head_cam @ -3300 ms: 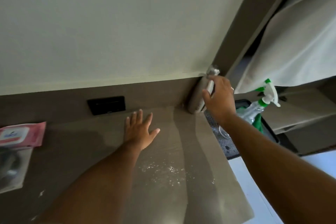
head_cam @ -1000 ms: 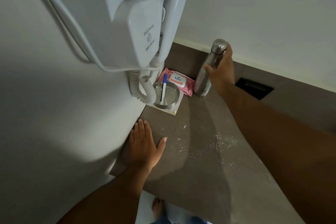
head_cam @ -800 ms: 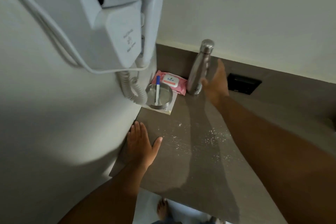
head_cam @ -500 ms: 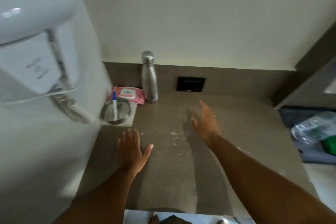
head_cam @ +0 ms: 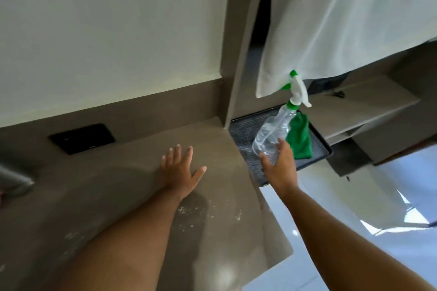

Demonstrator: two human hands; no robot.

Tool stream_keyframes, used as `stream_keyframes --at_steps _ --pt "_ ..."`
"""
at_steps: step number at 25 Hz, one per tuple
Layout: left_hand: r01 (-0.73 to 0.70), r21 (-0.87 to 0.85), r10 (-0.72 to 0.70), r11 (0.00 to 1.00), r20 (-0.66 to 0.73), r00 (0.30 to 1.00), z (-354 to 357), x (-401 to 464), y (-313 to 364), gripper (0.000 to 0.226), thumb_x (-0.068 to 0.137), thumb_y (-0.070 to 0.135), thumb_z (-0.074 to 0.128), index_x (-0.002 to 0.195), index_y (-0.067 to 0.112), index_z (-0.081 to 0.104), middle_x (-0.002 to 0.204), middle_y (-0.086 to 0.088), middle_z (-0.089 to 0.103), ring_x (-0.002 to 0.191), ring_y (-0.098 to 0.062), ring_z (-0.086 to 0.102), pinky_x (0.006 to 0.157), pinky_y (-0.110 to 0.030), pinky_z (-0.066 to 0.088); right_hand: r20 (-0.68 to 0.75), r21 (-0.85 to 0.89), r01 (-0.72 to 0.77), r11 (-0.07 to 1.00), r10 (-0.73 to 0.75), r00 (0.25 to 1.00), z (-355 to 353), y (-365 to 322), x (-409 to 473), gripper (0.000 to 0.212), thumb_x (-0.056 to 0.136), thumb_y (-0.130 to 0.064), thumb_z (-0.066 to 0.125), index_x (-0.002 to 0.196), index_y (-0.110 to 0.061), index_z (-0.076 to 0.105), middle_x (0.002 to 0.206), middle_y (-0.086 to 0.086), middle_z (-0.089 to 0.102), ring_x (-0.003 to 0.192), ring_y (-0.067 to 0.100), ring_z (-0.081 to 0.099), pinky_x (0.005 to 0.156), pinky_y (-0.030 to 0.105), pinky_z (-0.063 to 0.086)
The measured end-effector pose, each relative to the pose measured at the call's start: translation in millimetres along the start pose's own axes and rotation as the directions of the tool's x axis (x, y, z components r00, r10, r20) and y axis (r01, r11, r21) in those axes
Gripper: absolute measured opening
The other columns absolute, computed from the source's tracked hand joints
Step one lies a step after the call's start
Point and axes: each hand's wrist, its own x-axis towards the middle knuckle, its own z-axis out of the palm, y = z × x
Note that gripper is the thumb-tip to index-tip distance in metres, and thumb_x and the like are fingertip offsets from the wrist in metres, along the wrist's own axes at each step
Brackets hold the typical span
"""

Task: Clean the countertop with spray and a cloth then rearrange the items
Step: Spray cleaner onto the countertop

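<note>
The brown countertop (head_cam: 113,186) carries scattered white powder (head_cam: 189,215) near its front. My left hand (head_cam: 181,170) lies flat on the counter, fingers spread, holding nothing. A clear spray bottle (head_cam: 272,132) with a green and white trigger head stands on a dark tray (head_cam: 246,132) to the right of the counter. A folded green cloth (head_cam: 299,139) lies on the tray just behind the bottle. My right hand (head_cam: 280,165) is open at the bottle's base, fingers spread, fingertips at the plastic but not closed around it.
A black wall socket (head_cam: 82,138) sits in the backsplash at the left. A brown partition (head_cam: 243,42) divides counter from tray niche. A white towel (head_cam: 343,19) hangs above the tray, shelves (head_cam: 359,106) behind it. A blurred grey object (head_cam: 14,177) shows at the left edge.
My right hand set the steel bottle down by the pink wipes pack and let go, then swung right to the spray bottle. The view turned right with it; my left hand stayed flat.
</note>
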Motion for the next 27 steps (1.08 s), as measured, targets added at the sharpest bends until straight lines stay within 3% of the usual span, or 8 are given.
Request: stream_keyframes --at_steps 2,7,11,15,20,22,24,27 --pt "0.010 0.054 -0.011 0.998 0.021 1.000 13 24 25 0.084 0.084 0.078 0.027 0.154 0.034 0.011 0.164 -0.012 0.003 0.150 -0.032 0.002 0.120 -0.051 0.002 -0.064 0.152 -0.034 0.988 0.044 0.997 -20 14 37 0.093 0.081 -0.037 0.076 0.152 -0.009 0.024 0.153 0.012 0.036 0.141 0.024 0.035 0.117 0.046 0.030" --pt "0.071 0.148 -0.060 0.986 -0.080 0.995 36 38 23 0.085 0.079 0.084 0.015 0.152 0.040 0.011 0.164 -0.010 0.009 0.149 -0.032 0.007 0.119 -0.052 0.007 -0.002 0.403 0.159 0.901 -0.173 0.985 -52 -1 118 0.099 0.074 -0.038 0.080 0.152 -0.015 0.024 0.148 0.003 0.043 0.138 0.017 0.042 0.114 0.043 0.037" --pt "0.099 0.140 -0.082 0.985 -0.119 0.990 39 41 24 0.082 0.081 0.082 0.017 0.152 0.041 0.012 0.164 -0.008 0.009 0.150 -0.029 0.007 0.119 -0.051 0.009 0.022 0.430 0.248 0.868 -0.285 0.958 -52 -21 154 0.081 0.075 -0.013 0.076 0.143 -0.013 0.032 0.135 0.014 0.049 0.120 0.027 0.054 0.100 0.035 0.049" --pt "0.123 0.159 -0.103 0.980 -0.131 0.986 40 41 25 0.079 0.083 0.078 0.020 0.152 0.040 0.013 0.164 -0.008 0.011 0.150 -0.029 0.008 0.119 -0.050 0.009 -0.121 0.457 0.298 0.838 -0.273 0.954 -40 -32 150 0.068 0.074 0.003 0.063 0.135 -0.013 0.038 0.119 0.005 0.052 0.103 0.008 0.053 0.087 0.022 0.048" --pt "0.126 0.178 -0.110 0.976 -0.097 0.989 38 42 25 0.080 0.082 0.080 0.015 0.152 0.040 0.012 0.164 -0.008 0.010 0.150 -0.028 0.007 0.119 -0.050 0.007 -0.105 0.413 0.137 0.900 -0.103 0.989 -68 -27 118 0.021 0.071 -0.002 0.059 0.086 -0.017 0.058 0.058 -0.015 0.049 0.054 0.007 0.044 0.055 0.024 0.041" --pt "0.124 0.167 -0.113 0.978 -0.074 0.991 40 43 25 0.082 0.081 0.081 0.012 0.152 0.042 0.010 0.165 -0.007 0.006 0.150 -0.028 0.004 0.120 -0.050 0.004 -0.103 0.351 0.261 0.899 -0.240 0.965 -89 -27 92 0.038 0.070 0.006 0.056 0.083 -0.029 0.062 0.063 -0.022 0.058 0.052 -0.002 0.048 0.052 0.014 0.041" --pt "0.103 0.133 -0.102 0.986 -0.016 0.995 36 45 23 0.084 0.079 0.083 0.012 0.152 0.042 0.008 0.165 -0.007 0.001 0.151 -0.028 -0.001 0.120 -0.050 0.001 -0.037 0.323 0.357 0.876 -0.366 0.930 -111 -31 58 0.051 0.070 0.010 0.055 0.102 -0.027 0.068 0.084 -0.024 0.067 0.066 -0.005 0.058 0.060 0.010 0.045" --pt "0.064 0.104 -0.073 0.993 0.087 0.994 19 28 22 0.087 0.080 0.082 0.013 0.154 0.036 0.006 0.165 -0.009 -0.004 0.151 -0.029 -0.005 0.120 -0.052 -0.001 0.063 0.229 0.354 0.907 -0.377 0.924 -132 -29 1 0.036 0.080 -0.010 0.063 0.101 -0.040 0.067 0.078 -0.020 0.068 0.058 0.001 0.058 0.059 0.018 0.049"
